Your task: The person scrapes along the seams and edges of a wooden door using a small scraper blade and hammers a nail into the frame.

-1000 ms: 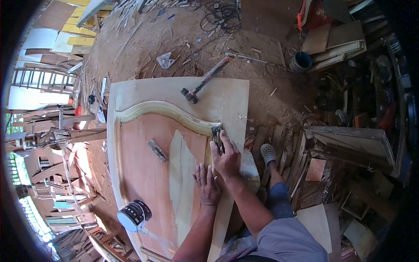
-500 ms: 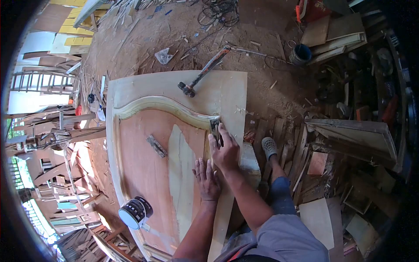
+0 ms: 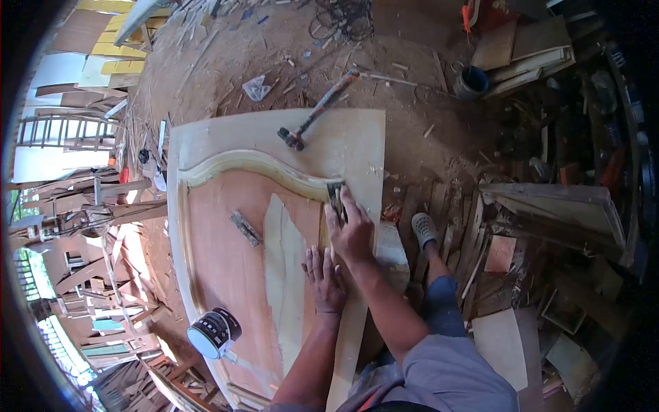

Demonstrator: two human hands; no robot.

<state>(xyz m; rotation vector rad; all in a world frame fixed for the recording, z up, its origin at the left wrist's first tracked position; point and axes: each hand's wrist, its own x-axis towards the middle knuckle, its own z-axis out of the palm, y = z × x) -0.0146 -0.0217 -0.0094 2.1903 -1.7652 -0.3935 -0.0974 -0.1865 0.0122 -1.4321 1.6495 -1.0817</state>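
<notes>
I see the right hand [image 3: 353, 232], grip clamped on a dark block [image 3: 336, 190] at the moulding's [image 3: 255, 161] right end, centre frame; the left hand [image 3: 325, 283] lies flat below, grip apart. Hammer [image 3: 318, 112], upper centre; worn strip [image 3: 246, 229], left of centre; can [image 3: 210, 335], lower left, blocking some moulding. The right hand hides part of the block; the panel's [image 3: 223, 237] bottom is cut off.

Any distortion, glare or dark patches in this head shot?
Head view: wide-angle distortion seems to bow the wooden panel; corners are black; glare whitens openings at left; clutter at right sinks into shadow; left hand and right hand are clear.
</notes>
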